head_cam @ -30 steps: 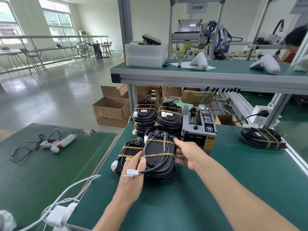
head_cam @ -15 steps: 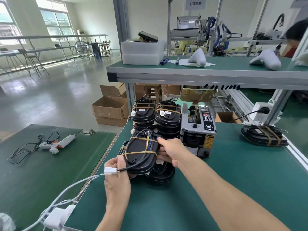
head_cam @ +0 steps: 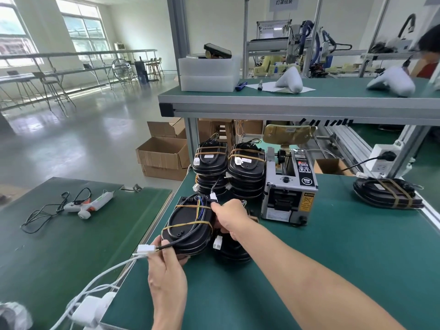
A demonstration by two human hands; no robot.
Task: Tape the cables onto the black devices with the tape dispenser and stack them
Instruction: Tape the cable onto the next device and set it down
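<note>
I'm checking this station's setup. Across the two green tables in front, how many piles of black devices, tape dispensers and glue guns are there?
Piles of black devices: 5
Tape dispenser: 1
Glue gun: 1
Total: 7

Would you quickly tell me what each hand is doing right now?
Left hand: grips the near end of the taped black device.
Right hand: holds the same device's far side; its fingers are hidden.
</note>
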